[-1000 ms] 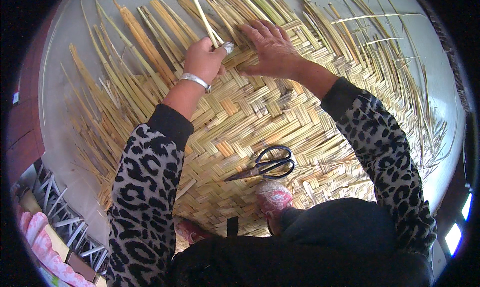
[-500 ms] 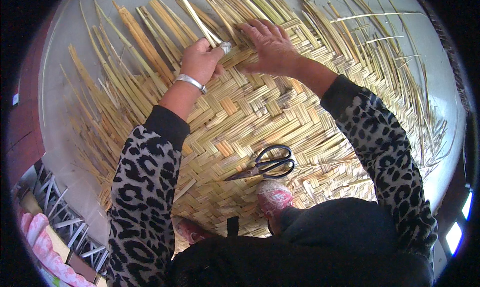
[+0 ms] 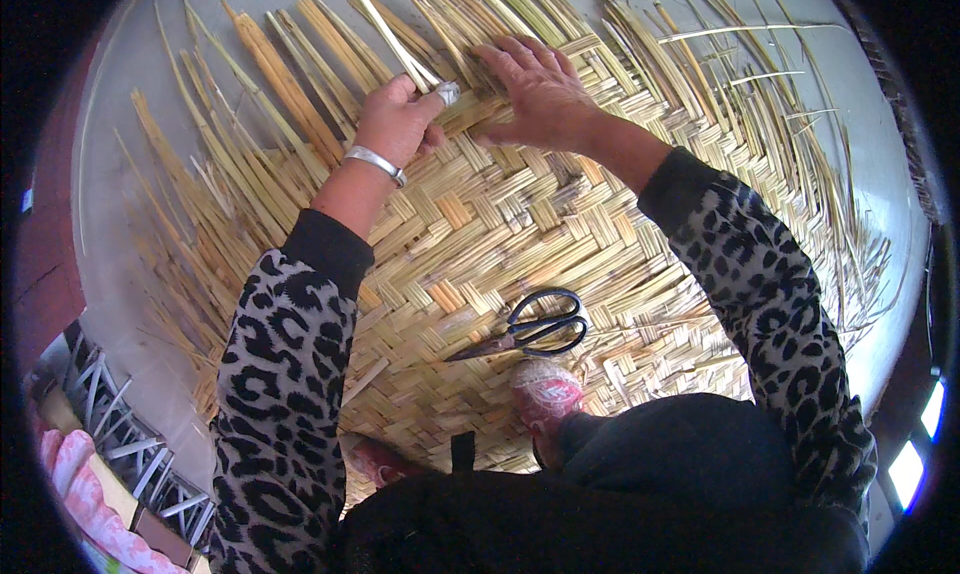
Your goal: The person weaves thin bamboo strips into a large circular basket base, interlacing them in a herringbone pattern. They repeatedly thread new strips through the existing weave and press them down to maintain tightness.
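A woven mat of flat straw-coloured reed strips (image 3: 470, 244) spreads beneath me in a diagonal weave, its loose ends fanning outward at the far side. At its far edge my left hand (image 3: 393, 124) is closed around a pale reed strip (image 3: 375, 19) that points away from me. Something whitish, perhaps a wrapping, shows at the thumb tip; the grip itself is partly hidden. Just to the right, my right hand (image 3: 540, 96) lies flat on the weave with fingers spread, holding nothing. Nearer to me, black-handled scissors (image 3: 535, 326) rest on the mat.
My shoe (image 3: 547, 392) stands on the mat just below the scissors. Loose reed ends (image 3: 770, 124) stick out on the right over the smooth grey floor (image 3: 115, 189). At lower left are a metal lattice frame (image 3: 130, 429) and pink cloth (image 3: 85, 484).
The view has shifted very slightly. Both hands keep almost the same place and pose, and the scissors have not moved on the mat.
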`<action>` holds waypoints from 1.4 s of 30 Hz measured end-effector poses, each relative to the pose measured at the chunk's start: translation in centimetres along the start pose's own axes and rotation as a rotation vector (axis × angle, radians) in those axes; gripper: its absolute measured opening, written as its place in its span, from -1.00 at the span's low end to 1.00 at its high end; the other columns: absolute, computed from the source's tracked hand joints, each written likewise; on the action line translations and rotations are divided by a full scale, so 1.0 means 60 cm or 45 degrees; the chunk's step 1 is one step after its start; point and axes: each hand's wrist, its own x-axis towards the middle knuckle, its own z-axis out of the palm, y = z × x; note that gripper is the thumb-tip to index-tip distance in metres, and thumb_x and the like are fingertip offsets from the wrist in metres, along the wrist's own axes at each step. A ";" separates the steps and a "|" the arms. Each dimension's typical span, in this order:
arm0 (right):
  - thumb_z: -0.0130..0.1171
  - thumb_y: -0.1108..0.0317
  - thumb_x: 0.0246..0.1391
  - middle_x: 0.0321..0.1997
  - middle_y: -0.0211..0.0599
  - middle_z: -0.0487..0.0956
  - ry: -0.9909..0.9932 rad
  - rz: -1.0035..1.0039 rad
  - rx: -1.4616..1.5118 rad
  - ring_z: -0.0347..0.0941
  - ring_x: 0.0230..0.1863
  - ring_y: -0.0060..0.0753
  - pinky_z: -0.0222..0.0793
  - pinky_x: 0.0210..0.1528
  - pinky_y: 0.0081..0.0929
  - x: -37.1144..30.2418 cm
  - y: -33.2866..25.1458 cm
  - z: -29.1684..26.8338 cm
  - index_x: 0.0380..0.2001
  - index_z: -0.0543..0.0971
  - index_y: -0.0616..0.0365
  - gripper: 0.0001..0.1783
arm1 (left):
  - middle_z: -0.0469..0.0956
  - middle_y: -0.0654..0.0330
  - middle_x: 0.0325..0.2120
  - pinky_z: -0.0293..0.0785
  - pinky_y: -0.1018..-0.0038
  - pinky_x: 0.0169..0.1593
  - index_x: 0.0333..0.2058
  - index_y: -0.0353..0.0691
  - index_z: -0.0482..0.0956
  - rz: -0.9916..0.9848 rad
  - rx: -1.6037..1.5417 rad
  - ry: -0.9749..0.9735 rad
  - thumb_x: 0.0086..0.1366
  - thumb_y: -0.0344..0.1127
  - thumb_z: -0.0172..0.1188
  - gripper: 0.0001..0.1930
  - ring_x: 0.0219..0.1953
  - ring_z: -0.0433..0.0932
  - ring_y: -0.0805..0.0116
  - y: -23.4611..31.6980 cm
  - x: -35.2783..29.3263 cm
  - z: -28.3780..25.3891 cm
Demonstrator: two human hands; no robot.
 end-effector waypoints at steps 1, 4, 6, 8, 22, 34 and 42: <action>0.44 -0.20 -0.28 0.39 -0.15 0.18 0.025 -0.011 0.021 -0.05 0.46 0.00 -0.10 0.43 0.01 0.000 -0.002 -0.001 0.34 0.16 -0.09 0.13 | 0.55 0.24 -0.56 0.37 0.56 -0.64 -0.33 -0.28 0.53 0.005 -0.001 0.003 0.23 -0.26 0.28 -0.80 -0.66 0.50 0.52 0.000 0.000 0.001; 0.43 -0.18 -0.28 0.41 -0.14 0.15 0.002 0.013 0.025 -0.07 0.47 0.00 -0.14 0.45 0.02 0.000 -0.006 -0.003 0.35 0.14 -0.10 0.13 | 0.50 0.28 -0.62 0.35 0.58 -0.64 -0.35 -0.23 0.52 0.007 0.038 0.023 0.24 -0.23 0.27 -0.80 -0.68 0.48 0.53 0.001 0.000 0.001; 0.42 -0.15 -0.25 0.44 -0.10 0.10 -0.025 0.029 0.042 -0.12 0.49 0.01 -0.22 0.47 0.02 0.001 -0.006 -0.003 0.37 0.10 -0.14 0.13 | 0.49 0.31 -0.64 0.34 0.58 -0.64 -0.36 -0.21 0.52 -0.003 0.066 0.012 0.25 -0.21 0.27 -0.80 -0.69 0.47 0.54 0.004 0.000 0.000; 0.42 -0.16 -0.27 0.42 -0.12 0.14 -0.020 0.029 0.020 -0.08 0.47 0.00 -0.17 0.45 0.03 0.004 -0.004 -0.002 0.36 0.13 -0.11 0.13 | 0.50 0.31 -0.62 0.35 0.59 -0.64 -0.36 -0.20 0.52 -0.044 0.088 0.000 0.25 -0.20 0.27 -0.80 -0.68 0.47 0.54 0.007 0.000 -0.002; 0.42 -0.24 -0.29 0.41 -0.07 0.14 -0.014 -0.001 0.023 -0.09 0.47 0.06 -0.20 0.44 0.09 0.008 -0.001 0.005 0.36 0.14 -0.09 0.16 | 0.52 0.29 -0.60 0.36 0.59 -0.63 -0.30 -0.22 0.56 -0.034 0.040 -0.032 0.25 -0.25 0.26 -0.83 -0.66 0.47 0.55 -0.004 0.007 -0.005; 0.41 -0.07 -0.34 0.44 -0.07 0.08 -0.132 0.148 -0.041 -0.15 0.49 -0.01 -0.23 0.45 0.04 0.019 -0.043 -0.007 0.37 0.10 -0.09 0.17 | 0.59 0.20 -0.52 0.42 0.53 -0.59 -0.29 -0.31 0.58 0.010 0.220 0.035 0.19 -0.28 0.28 -0.79 -0.63 0.54 0.47 0.014 0.010 -0.007; 0.42 -0.19 -0.27 0.44 -0.08 0.11 -0.098 -0.017 0.007 -0.12 0.49 0.01 -0.19 0.43 0.10 0.013 0.005 0.000 0.37 0.13 -0.08 0.14 | 0.57 0.22 -0.62 0.43 0.47 -0.57 -0.35 -0.33 0.60 0.173 0.598 0.138 0.18 -0.28 0.29 -0.79 -0.63 0.57 0.47 0.003 0.024 -0.006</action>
